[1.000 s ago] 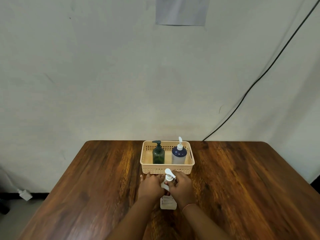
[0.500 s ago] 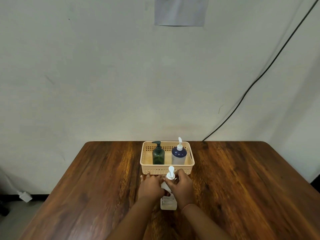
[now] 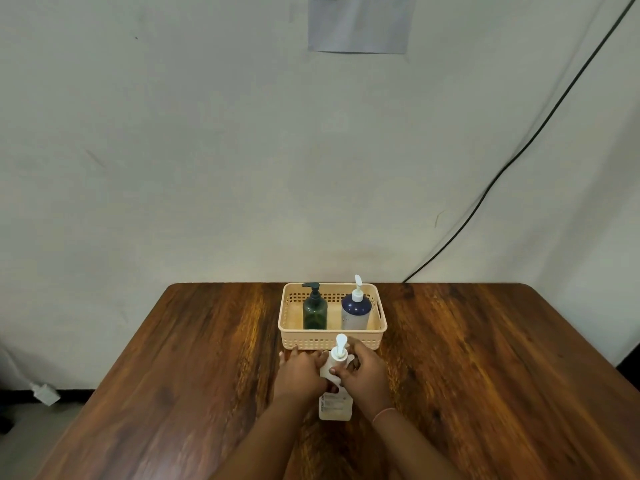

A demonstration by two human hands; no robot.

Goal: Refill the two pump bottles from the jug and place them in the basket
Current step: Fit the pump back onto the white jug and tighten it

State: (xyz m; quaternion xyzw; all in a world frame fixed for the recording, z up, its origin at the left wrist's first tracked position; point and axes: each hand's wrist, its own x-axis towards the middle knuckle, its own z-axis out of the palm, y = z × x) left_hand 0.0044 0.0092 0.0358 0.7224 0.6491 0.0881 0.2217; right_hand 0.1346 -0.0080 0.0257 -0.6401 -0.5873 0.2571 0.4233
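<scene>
A white jug (image 3: 335, 405) with a white pump top stands on the wooden table (image 3: 173, 375), just in front of a beige basket (image 3: 332, 339). My left hand (image 3: 300, 375) holds the jug's upper body from the left. My right hand (image 3: 363, 372) grips its neck and pump collar from the right. Inside the basket stand a dark green pump bottle (image 3: 314, 311) on the left and a dark blue pump bottle (image 3: 355, 311) with a white pump on the right, both upright.
The table's far edge meets a pale wall. A black cable (image 3: 519, 150) runs down the wall to the table's back right. A paper sheet (image 3: 360, 22) hangs high on the wall. A white plug (image 3: 45, 393) lies on the floor at left.
The jug's pump head has turned from pointing left to pointing away from me, under my right hand. The jug and both hands stay in place.
</scene>
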